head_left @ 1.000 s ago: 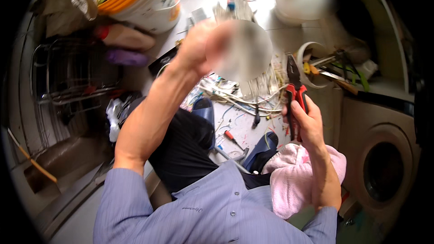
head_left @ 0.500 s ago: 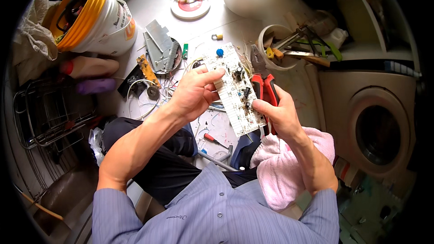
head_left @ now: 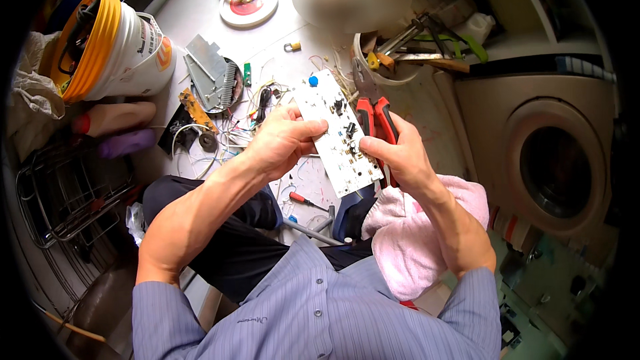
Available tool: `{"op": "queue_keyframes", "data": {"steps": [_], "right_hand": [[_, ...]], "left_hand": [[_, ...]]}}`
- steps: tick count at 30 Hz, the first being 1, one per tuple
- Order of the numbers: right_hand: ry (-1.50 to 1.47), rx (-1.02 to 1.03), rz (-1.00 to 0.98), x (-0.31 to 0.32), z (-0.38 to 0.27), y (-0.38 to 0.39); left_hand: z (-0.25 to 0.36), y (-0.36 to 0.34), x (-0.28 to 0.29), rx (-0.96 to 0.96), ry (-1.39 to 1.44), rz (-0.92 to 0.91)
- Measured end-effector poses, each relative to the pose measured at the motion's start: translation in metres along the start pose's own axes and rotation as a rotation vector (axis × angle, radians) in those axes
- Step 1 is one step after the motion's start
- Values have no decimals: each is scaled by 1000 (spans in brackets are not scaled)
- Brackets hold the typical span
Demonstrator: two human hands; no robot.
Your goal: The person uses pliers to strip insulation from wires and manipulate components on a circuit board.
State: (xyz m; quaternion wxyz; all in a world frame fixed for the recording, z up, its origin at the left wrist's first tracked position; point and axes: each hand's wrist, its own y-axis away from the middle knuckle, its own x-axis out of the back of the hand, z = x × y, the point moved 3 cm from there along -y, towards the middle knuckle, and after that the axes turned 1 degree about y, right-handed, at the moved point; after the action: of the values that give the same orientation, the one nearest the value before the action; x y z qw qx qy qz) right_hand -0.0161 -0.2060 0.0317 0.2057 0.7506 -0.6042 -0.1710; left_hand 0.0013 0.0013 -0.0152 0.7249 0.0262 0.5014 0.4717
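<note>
A long white circuit board is held tilted above my lap, component side up. On it are a blue round part near the far end and black capacitors along its right side. My left hand pinches the board's left edge, thumb on top; its other fingers are partly hidden beneath. My right hand is closed around red-handled pliers, whose jaws point away from me. The right thumb also presses on the board's right edge. Parts of the handles are hidden by the hand.
Wires, metal plates and a red screwdriver lie on the floor. A yellow-rimmed white bucket stands left, a tool-filled bucket ahead, and a washing machine right. A pink towel lies under my right forearm.
My view has turned slightly, so the surroundings sit further left. Board and pliers have shifted a little left in view; both hands keep the same grips.
</note>
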Motion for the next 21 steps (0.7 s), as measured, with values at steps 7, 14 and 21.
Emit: {"op": "queue_keyframes", "data": {"steps": [7,14,21], "right_hand": [[-141,-10,-40,13,11,5],[-199,-38,-45,25,16,12],[-272,-17,-39,37,16,15]], "left_hand": [[-3,-6,-14,36,-64,51],[-12,-17,-21,48,-83,48],[-21,-29,-22,129,-127,-18]]}}
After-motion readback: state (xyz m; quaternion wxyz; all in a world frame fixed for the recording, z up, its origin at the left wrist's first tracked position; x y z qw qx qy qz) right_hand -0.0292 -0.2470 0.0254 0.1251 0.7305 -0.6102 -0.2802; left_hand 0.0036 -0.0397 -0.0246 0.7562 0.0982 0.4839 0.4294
